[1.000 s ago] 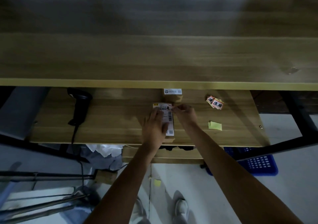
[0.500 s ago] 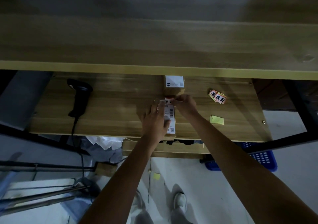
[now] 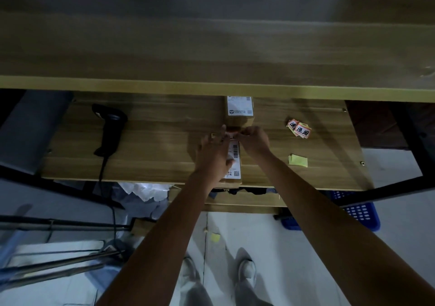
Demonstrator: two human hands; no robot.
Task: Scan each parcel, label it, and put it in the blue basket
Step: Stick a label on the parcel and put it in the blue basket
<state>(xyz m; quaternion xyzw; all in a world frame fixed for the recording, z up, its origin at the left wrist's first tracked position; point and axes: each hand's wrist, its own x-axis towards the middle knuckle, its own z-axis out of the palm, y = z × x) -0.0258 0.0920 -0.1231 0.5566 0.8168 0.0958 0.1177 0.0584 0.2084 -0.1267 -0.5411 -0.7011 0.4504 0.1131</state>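
Note:
A cardboard parcel (image 3: 235, 164) with a white shipping label lies near the front edge of the lower wooden shelf (image 3: 153, 150). My left hand (image 3: 213, 155) rests on it with fingers spread, its fingertips at the parcel's far end. My right hand (image 3: 253, 140) pinches a small orange-pink sticker (image 3: 231, 129) at that far end. A second parcel (image 3: 239, 111) with a white label sits just behind. A pile of orange stickers (image 3: 299, 129) lies to the right. The blue basket (image 3: 357, 211) stands on the floor, lower right, partly hidden by the shelf.
A black handheld scanner (image 3: 109, 129) with its cable lies on the shelf's left part. Yellow backing papers (image 3: 297, 160) lie right of my arm. A wide upper tabletop (image 3: 211, 47) overhangs the shelf. Black frame legs stand at the right; clutter sits on the floor at the left.
My left hand's fingers have slid up to the parcel's far end, meeting my right hand at the sticker. The camera view has shifted slightly.

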